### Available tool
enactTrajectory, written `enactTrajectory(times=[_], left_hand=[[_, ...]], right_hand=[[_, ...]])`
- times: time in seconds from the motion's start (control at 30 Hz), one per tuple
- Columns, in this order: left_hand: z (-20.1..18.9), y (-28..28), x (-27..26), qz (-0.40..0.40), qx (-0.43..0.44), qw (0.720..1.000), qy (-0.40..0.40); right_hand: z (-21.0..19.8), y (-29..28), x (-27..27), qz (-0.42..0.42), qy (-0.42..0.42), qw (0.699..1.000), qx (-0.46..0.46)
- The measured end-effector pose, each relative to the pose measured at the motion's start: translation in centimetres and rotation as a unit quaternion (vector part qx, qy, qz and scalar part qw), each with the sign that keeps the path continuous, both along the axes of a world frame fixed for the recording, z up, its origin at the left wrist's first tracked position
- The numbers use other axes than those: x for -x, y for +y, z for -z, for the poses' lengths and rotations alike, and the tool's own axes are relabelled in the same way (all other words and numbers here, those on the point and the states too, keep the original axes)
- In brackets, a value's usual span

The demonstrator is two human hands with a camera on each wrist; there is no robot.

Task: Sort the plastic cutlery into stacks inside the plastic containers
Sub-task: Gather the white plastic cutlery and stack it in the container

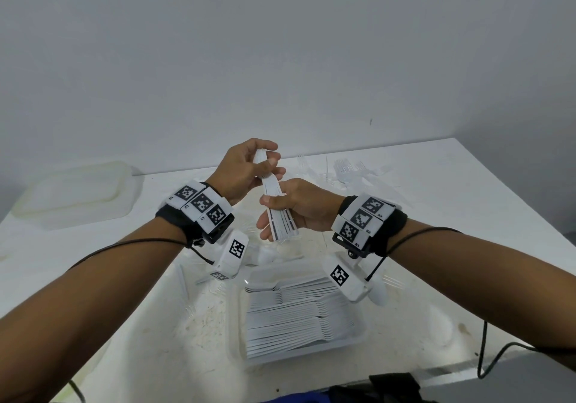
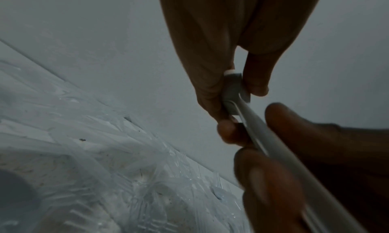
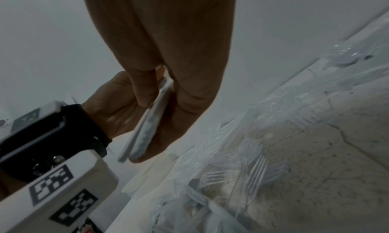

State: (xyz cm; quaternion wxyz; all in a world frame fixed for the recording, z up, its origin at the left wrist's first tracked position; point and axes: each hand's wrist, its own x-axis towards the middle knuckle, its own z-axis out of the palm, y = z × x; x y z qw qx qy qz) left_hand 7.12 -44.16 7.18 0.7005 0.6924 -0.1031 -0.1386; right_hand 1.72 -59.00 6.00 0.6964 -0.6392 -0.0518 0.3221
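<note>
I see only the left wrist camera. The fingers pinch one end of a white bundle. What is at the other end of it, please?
Observer: The right hand holds the other end of the fork stack; the prongs stick out below that grip.
Operator: Where is the container for it?
Observer: A container sits at the near table edge, already holding rows of white cutlery.
Operator: Is there another one?
Observer: Yes, a second container lies at the far left; it looks empty.
</note>
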Motion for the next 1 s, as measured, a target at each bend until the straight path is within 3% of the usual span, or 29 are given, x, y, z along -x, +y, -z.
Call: enactTrajectory(times=[0.2,0.3,0.43,0.5,0.63,0.73,0.8,0.87,0.93,1.0], left_hand=[[0.6,-0.3,1.4,0.036,-0.013,0.999,-0.001],[0.5,-0.5,2.0,0.027,-0.065,0.998,0.003],[0.0,-0.2,3.8,-0.033,-0.129,0.99,0.054],[0.0,0.5,4.8,-0.018,-0.183,0.979,0.082],[0.6,0.6,6.9,0.147,-0.158,0.968,0.129],[1.1,0.3,7.7,0.168,-0.102,0.977,0.087],[1.5,0.7,8.1,0.178,-0.16,0.97,0.045],[2.1,1.8,8.4,0.186,-0.306,0.932,-0.05],[2.7,2.9,8.5,0.189,-0.446,0.862,-0.15],[3.0,3.6,8.7,0.187,-0.52,0.807,-0.208]], right_hand=[[-0.4,-0.2,0.4,0.021,0.027,0.998,-0.044],[-0.1,0.2,0.9,0.047,0.024,0.997,-0.056],[0.6,0.1,0.3,0.198,-0.099,0.975,0.009],[0.6,-0.1,0.4,0.24,-0.142,0.96,0.031],[0.4,0.3,1.5,0.204,-0.146,0.968,-0.026],[0.5,0.7,2.5,0.148,-0.118,0.98,-0.064],[0.9,-0.2,2.7,0.109,-0.098,0.986,-0.076],[1.1,-1.8,3.0,0.074,-0.059,0.992,-0.081],[0.9,-3.9,3.3,0.04,-0.006,0.995,-0.087],[0.5,-5.4,3.5,0.025,0.034,0.997,-0.062]])
